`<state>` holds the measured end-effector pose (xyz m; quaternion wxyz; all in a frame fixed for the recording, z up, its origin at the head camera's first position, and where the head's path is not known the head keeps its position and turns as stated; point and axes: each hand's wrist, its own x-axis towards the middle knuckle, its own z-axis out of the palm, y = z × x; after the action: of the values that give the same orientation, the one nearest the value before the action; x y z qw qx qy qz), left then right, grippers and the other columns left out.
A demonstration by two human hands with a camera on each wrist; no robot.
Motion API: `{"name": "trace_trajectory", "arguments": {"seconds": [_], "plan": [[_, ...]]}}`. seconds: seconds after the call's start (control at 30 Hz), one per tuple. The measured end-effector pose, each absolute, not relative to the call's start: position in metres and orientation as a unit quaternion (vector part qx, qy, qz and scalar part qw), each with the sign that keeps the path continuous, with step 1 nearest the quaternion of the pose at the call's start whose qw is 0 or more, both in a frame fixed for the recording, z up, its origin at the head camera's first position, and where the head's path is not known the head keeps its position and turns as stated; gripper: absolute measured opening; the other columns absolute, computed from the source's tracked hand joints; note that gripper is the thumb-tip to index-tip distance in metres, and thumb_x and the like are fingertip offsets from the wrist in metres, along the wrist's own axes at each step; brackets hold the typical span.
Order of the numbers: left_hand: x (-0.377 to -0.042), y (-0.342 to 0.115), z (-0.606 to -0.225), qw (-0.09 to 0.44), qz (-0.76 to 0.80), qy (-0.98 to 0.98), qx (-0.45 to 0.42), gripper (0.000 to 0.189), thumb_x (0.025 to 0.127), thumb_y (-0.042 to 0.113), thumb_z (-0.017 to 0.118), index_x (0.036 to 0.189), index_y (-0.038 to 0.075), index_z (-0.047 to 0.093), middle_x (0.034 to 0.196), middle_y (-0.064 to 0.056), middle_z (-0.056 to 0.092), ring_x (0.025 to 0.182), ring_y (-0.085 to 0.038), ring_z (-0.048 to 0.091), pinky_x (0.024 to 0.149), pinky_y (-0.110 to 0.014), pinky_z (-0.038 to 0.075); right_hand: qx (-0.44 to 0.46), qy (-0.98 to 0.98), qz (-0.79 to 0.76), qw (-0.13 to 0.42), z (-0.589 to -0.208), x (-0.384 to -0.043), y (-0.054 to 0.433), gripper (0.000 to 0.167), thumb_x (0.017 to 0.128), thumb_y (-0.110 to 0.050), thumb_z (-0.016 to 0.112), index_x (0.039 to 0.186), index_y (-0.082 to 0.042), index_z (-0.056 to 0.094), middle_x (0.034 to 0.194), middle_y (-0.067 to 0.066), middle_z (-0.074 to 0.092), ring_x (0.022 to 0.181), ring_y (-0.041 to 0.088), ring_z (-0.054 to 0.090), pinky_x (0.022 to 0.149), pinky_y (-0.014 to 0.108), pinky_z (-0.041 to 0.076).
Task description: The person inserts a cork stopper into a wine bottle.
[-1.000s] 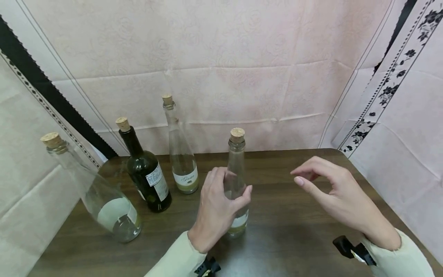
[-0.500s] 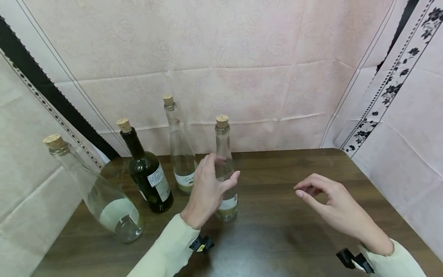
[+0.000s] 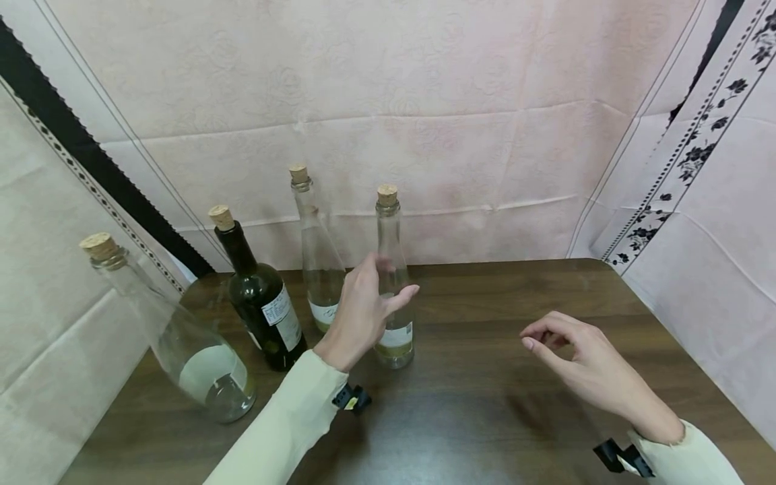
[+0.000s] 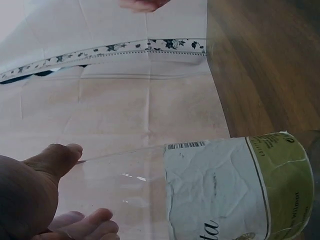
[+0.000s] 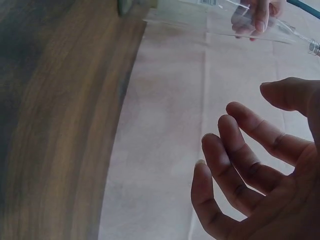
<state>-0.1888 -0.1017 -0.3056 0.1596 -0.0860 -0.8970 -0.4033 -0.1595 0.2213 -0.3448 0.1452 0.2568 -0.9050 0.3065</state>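
A corked clear glass bottle stands upright right of the other bottles, and my left hand grips its body from the left. Fingers pass behind the glass while the thumb lies across the front. In the left wrist view, the bottle's white and green label shows beside the thumb. My right hand hovers over the right part of the table with loosely curled fingers and holds nothing. The right wrist view shows its fingers apart from the thumb.
Left of the gripped bottle stand a slim clear bottle, a dark green bottle and a wide clear bottle, all corked. The wooden table ends at a pale cloth backdrop.
My left hand has shifted the clear bottle leftward and farther back, next to the slim bottle. My right hand has dropped slightly, its fingers a little more curled.
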Motion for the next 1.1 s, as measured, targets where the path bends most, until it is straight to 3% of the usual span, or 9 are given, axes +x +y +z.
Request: {"name": "trace_trajectory", "arguments": {"seconds": [0.1,0.17,0.23,0.3,0.37,0.47,0.73,0.93,1.1], "plan": [[-0.195,-0.103,-0.304,0.144,-0.409,-0.897,-0.082,0.054,0.093,0.037,0.074,0.132,0.006,0.053,0.121,-0.010,0.068,0.061,-0.014,0.054,0.063,-0.031,0.051,0.252,-0.907,0.309,0.136,-0.348,-0.161,0.223,0.014,0.098,-0.021,0.069,0.099,-0.035,0.069,0.093,-0.018,0.068,0.081,-0.001,0.062,0.070,0.021,0.049],[-0.199,-0.103,-0.303,0.142,-0.408,-0.898,-0.079,0.055,0.093,0.038,0.073,0.134,0.007,0.052,0.121,-0.011,0.068,0.059,-0.014,0.054,0.064,-0.032,0.052,0.249,-0.909,0.309,0.131,-0.350,-0.162,0.223,0.013,0.098,-0.022,0.069,0.098,-0.035,0.069,0.093,-0.018,0.068,0.081,-0.001,0.062,0.069,0.023,0.049],[-0.204,-0.104,-0.303,0.145,-0.404,-0.900,-0.078,0.056,0.093,0.038,0.073,0.134,0.007,0.051,0.122,-0.012,0.069,0.070,-0.016,0.063,0.071,-0.034,0.056,0.245,-0.910,0.310,0.125,-0.351,-0.163,0.224,0.013,0.098,-0.022,0.069,0.098,-0.035,0.069,0.093,-0.018,0.068,0.081,0.000,0.062,0.067,0.023,0.049],[-0.208,-0.105,-0.303,0.149,-0.399,-0.901,-0.077,0.056,0.093,0.039,0.073,0.134,0.007,0.050,0.125,-0.012,0.068,0.090,-0.020,0.070,0.084,-0.037,0.059,0.243,-0.911,0.310,0.123,-0.352,-0.164,0.224,0.012,0.098,-0.023,0.069,0.098,-0.035,0.069,0.093,-0.018,0.067,0.080,0.000,0.062,0.067,0.023,0.049],[-0.211,-0.105,-0.303,0.147,-0.399,-0.902,-0.078,0.056,0.094,0.039,0.073,0.134,0.007,0.050,0.128,-0.013,0.067,0.108,-0.024,0.070,0.092,-0.041,0.058,0.241,-0.912,0.309,0.123,-0.353,-0.166,0.225,0.012,0.099,-0.022,0.068,0.098,-0.034,0.069,0.092,-0.018,0.067,0.080,0.000,0.061,0.066,0.023,0.048],[-0.217,-0.106,-0.302,0.139,-0.403,-0.901,-0.080,0.056,0.095,0.039,0.071,0.135,0.007,0.047,0.132,-0.015,0.064,0.117,-0.029,0.068,0.095,-0.043,0.057,0.240,-0.912,0.308,0.129,-0.355,-0.168,0.227,0.012,0.098,-0.021,0.069,0.097,-0.033,0.069,0.091,-0.018,0.067,0.079,0.000,0.061,0.066,0.023,0.048],[-0.230,-0.108,-0.299,0.119,-0.405,-0.904,-0.063,0.056,0.097,0.040,0.068,0.136,0.009,0.044,0.136,-0.015,0.060,0.124,-0.030,0.062,0.101,-0.045,0.054,0.242,-0.910,0.308,0.137,-0.359,-0.173,0.230,0.013,0.098,-0.020,0.069,0.095,-0.033,0.069,0.089,-0.018,0.067,0.079,-0.001,0.060,0.070,0.021,0.048],[-0.238,-0.108,-0.298,0.112,-0.416,-0.901,-0.044,0.057,0.097,0.039,0.068,0.138,0.010,0.041,0.139,-0.015,0.057,0.112,-0.029,0.063,0.096,-0.044,0.055,0.239,-0.911,0.312,0.127,-0.361,-0.174,0.230,0.011,0.099,-0.022,0.068,0.096,-0.032,0.069,0.089,-0.018,0.067,0.079,0.000,0.060,0.069,0.021,0.048],[-0.247,-0.108,-0.299,0.119,-0.421,-0.898,-0.032,0.058,0.097,0.037,0.068,0.140,0.010,0.040,0.139,-0.014,0.056,0.112,-0.029,0.062,0.095,-0.044,0.055,0.241,-0.912,0.307,0.125,-0.362,-0.175,0.229,0.011,0.099,-0.022,0.068,0.096,-0.033,0.069,0.089,-0.019,0.066,0.078,0.000,0.060,0.068,0.022,0.048]]}}
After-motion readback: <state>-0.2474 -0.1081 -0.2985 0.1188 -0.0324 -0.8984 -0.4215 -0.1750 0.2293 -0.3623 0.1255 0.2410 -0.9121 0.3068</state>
